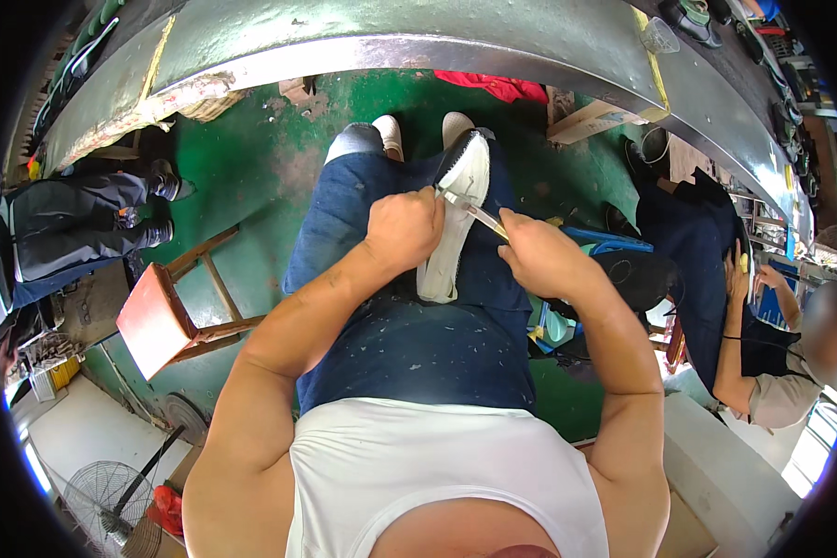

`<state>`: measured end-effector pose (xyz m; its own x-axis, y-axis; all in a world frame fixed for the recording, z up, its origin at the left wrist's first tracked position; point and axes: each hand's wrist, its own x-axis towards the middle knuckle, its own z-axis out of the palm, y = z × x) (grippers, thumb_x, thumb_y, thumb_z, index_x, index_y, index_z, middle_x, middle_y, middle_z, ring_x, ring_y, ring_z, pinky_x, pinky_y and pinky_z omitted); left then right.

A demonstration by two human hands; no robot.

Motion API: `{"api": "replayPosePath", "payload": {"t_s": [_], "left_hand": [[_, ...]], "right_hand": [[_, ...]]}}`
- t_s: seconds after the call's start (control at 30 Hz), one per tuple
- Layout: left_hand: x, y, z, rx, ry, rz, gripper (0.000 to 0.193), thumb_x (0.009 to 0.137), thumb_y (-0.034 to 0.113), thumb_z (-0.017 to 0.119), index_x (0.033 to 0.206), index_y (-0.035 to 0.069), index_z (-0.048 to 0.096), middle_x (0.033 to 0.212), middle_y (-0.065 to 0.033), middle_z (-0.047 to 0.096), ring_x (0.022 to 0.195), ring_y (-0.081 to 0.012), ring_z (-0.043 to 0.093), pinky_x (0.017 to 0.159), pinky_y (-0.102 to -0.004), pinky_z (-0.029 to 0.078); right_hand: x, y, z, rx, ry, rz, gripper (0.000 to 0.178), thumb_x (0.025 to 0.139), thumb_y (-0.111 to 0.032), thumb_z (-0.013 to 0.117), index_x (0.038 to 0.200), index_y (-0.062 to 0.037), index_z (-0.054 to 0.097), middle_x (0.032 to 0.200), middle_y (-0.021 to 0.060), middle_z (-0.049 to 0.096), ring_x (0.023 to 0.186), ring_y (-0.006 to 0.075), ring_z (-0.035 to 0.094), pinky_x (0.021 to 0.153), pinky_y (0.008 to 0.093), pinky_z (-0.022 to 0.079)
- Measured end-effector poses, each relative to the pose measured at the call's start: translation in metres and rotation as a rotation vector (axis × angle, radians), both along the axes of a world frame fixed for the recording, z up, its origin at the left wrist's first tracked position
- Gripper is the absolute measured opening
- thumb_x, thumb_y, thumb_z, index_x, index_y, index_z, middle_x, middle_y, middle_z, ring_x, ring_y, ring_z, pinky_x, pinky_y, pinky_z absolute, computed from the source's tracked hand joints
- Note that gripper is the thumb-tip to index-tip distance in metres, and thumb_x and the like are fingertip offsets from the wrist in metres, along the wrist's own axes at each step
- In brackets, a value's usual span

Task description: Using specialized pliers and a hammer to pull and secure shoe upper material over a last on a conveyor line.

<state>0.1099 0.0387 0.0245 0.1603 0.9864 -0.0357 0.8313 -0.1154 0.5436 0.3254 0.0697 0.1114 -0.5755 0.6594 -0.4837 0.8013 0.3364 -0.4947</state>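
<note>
A shoe [445, 249] lies lengthwise across my lap, with a pale, whitish long face turned up and dark material along the toe's left edge. My left hand [407, 223] is closed at the shoe's left edge, thumb toward the middle, and grips it there. Wrapped in my right hand [544, 251] is a slim hand tool [482, 215] with a light handle and a metal end. That metal end rests against the shoe close to my left thumb. Its exact kind is hard to make out.
Ahead runs a long metal-edged bench [391, 46]. A red-topped stool [158, 321] stands to the left, near another person's legs [84, 223]. On the right a seated co-worker [763, 372] works. Blue items [604, 244] lie beside my right leg; a fan [110, 502] stands lower left.
</note>
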Motion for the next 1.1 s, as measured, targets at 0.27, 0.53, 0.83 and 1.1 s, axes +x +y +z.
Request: {"api": "replayPosePath", "payload": {"t_s": [0.27, 0.53, 0.83, 1.1], "left_hand": [[-0.004, 0.008, -0.051, -0.716, -1.418, 0.346, 0.059, 0.108, 0.048, 0.033, 0.152, 0.009, 0.042, 0.143, -0.0100, 0.054, 0.133, -0.0203, 0.048, 0.113, -0.0360, 0.037], [-0.008, 0.021, -0.047, -0.700, -1.407, 0.234, 0.069, 0.101, 0.043, 0.058, 0.159, 0.017, 0.030, 0.146, -0.0039, 0.051, 0.133, -0.0168, 0.047, 0.112, -0.0334, 0.037], [0.004, 0.019, -0.047, -0.649, -1.336, 0.388, 0.064, 0.103, 0.026, 0.058, 0.158, 0.013, 0.030, 0.145, -0.0043, 0.052, 0.127, -0.0166, 0.051, 0.108, -0.0316, 0.040], [0.003, 0.017, -0.048, -0.042, -0.559, 0.001, 0.051, 0.100, 0.008, 0.048, 0.151, 0.009, 0.041, 0.116, -0.0210, 0.062, 0.109, -0.0361, 0.061, 0.097, -0.0396, 0.049]], "right_hand": [[-0.007, 0.026, -0.009, -0.099, -0.114, 0.125, 0.035, 0.098, -0.027, 0.057, 0.100, 0.0075, 0.058, 0.088, 0.0276, 0.067, 0.087, 0.0461, 0.066, 0.080, 0.0521, 0.051], [-0.019, -0.047, -0.093, -0.057, 0.324, -0.487, 0.032, 0.095, -0.028, 0.062, 0.108, 0.0013, 0.061, 0.088, 0.0264, 0.066, 0.088, 0.0478, 0.064, 0.080, 0.0529, 0.050], [-0.007, -0.019, -0.076, -0.416, 0.351, -0.551, 0.025, 0.097, -0.023, 0.059, 0.102, 0.0011, 0.061, 0.077, 0.0109, 0.067, 0.068, 0.0218, 0.066, 0.064, 0.0379, 0.051], [-0.018, -0.058, -0.119, -0.471, 0.595, -0.756, 0.029, 0.097, -0.026, 0.061, 0.107, 0.0011, 0.062, 0.082, 0.0063, 0.067, 0.073, 0.0151, 0.064, 0.061, 0.0301, 0.050]]}}
